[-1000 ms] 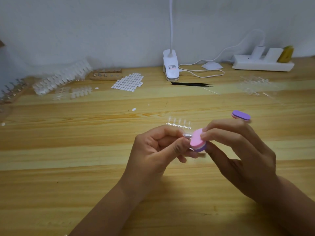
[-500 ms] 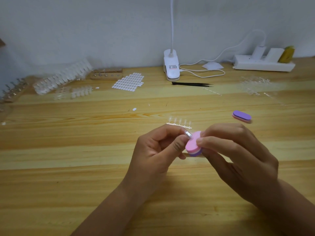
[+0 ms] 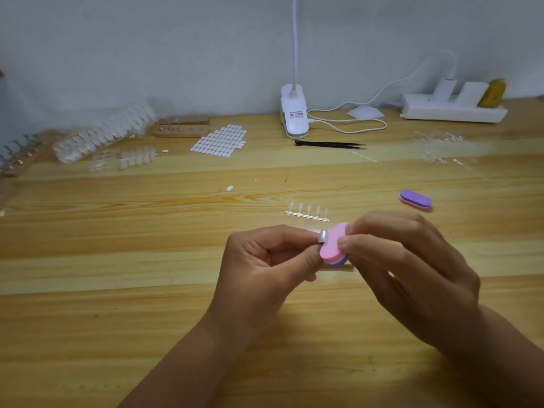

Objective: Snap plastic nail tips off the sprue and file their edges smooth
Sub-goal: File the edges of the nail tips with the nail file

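Left hand (image 3: 265, 269) pinches one tip (image 3: 323, 235) between thumb and forefinger, edge turned to 3 o'clock to meet the file (image 3: 334, 248). Right hand (image 3: 412, 275) grips the file, pink face against the tip. Both are above the table, at 6 o'clock of the sprue (image 3: 307, 214). Versus 1.0 s ago, the file and right hand have slid toward 7 o'clock and the tip is unmoved. Judged mid-stroke.
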Tool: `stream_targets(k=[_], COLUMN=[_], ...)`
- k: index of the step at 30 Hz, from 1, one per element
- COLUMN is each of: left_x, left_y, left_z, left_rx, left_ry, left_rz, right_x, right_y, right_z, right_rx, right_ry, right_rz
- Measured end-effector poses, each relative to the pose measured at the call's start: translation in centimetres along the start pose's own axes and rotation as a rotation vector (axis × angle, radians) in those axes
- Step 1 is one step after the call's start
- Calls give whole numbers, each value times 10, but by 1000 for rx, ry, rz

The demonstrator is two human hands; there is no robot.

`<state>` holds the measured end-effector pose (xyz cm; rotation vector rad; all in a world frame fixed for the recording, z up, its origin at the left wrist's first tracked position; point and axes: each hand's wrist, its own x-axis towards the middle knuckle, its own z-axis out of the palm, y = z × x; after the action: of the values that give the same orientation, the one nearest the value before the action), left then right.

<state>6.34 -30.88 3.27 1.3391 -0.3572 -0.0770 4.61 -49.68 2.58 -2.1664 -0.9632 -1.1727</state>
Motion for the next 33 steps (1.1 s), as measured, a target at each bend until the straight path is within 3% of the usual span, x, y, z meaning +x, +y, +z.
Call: stream_targets(k=[33], left_x=[3], left_y=[-1], left_z=[-5], left_rx=[55], left_ry=[-164], left_rz=[-44], right_x=[4], right_y=[-3], right_z=[-3], right_rx=[15], right_ry=[-67], right_rz=[5])
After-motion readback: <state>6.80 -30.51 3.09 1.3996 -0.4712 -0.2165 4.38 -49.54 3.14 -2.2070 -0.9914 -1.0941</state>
